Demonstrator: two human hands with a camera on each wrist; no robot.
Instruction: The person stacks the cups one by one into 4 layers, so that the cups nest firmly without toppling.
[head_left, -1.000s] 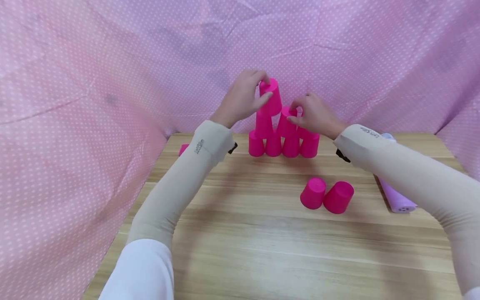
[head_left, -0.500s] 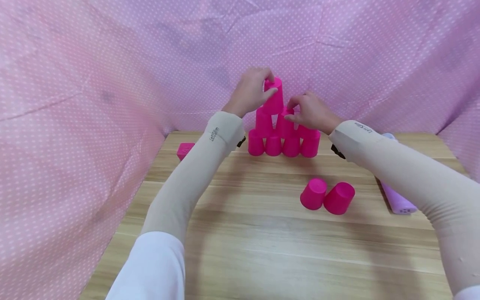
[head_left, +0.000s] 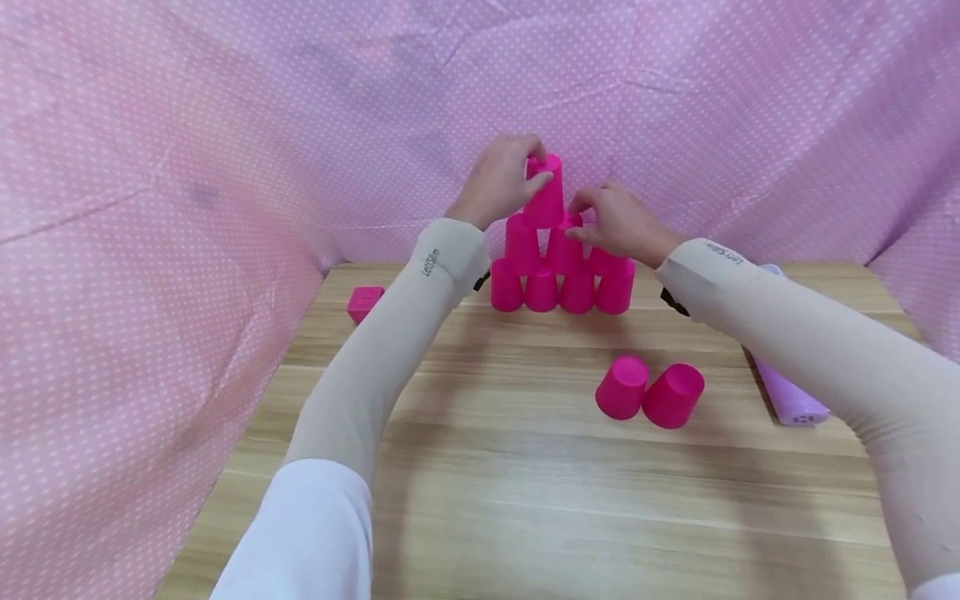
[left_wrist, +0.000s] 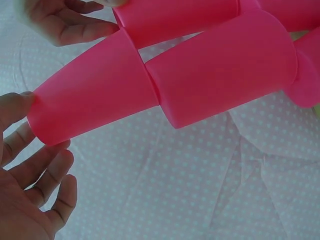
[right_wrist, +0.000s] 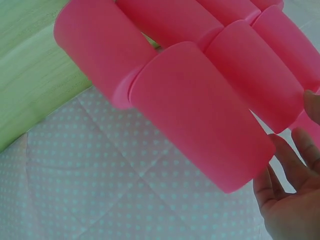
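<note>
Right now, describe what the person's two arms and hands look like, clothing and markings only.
Both hands, the left hand and the right hand, are bare, with no gloves or rings visible. Each forearm wears a snug beige arm sleeve with small dark lettering near the wrist cuff. White upper sleeves begin at the elbows. A small dark strap or clip shows under each wrist.

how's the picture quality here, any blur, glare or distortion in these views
Head view: even soft light, no glare, faint shadows under the arms on the table, cloth backdrop smeared and bent toward the edges. Left wrist view: top cup fills the frame, slightly soft. Right wrist view: pink cups close, tilted, sharp enough.
</note>
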